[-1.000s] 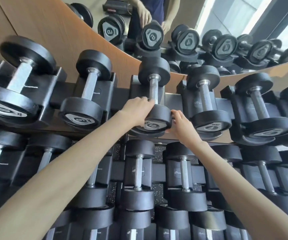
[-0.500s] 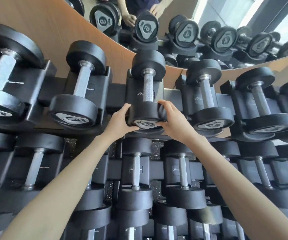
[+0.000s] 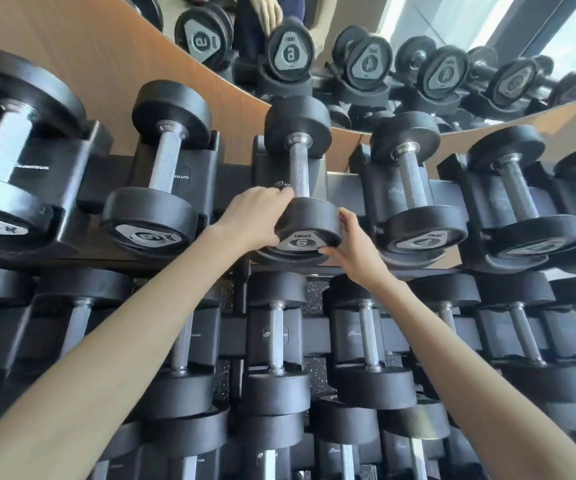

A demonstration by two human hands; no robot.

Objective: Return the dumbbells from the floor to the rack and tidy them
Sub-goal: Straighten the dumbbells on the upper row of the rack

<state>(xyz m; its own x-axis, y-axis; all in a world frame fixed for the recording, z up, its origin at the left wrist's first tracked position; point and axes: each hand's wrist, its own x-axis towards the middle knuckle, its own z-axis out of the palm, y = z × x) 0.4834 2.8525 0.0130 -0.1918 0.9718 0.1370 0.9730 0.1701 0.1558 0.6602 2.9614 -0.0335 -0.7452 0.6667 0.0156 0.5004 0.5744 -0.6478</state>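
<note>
Cupping the near head of the dumbbell [image 3: 309, 220] marked 6, the left hand [image 3: 255, 216] curls its fingers [image 3: 279, 195] over the top edge, and the right hand [image 3: 354, 245] grips the right rim. The dumbbell lies on the top tier of the rack [image 3: 234, 181]. Turning it gently until the label [image 3: 300, 241] sits level, with fingers kept from under the head, should tidy it best.

dumbbell [image 3: 298, 171] | black, steel handle, marked 6 | cradled, top rack [image 3: 345, 195] row

Leftmost dumbbell [image 3: 6, 143] partly off-frame
</note>
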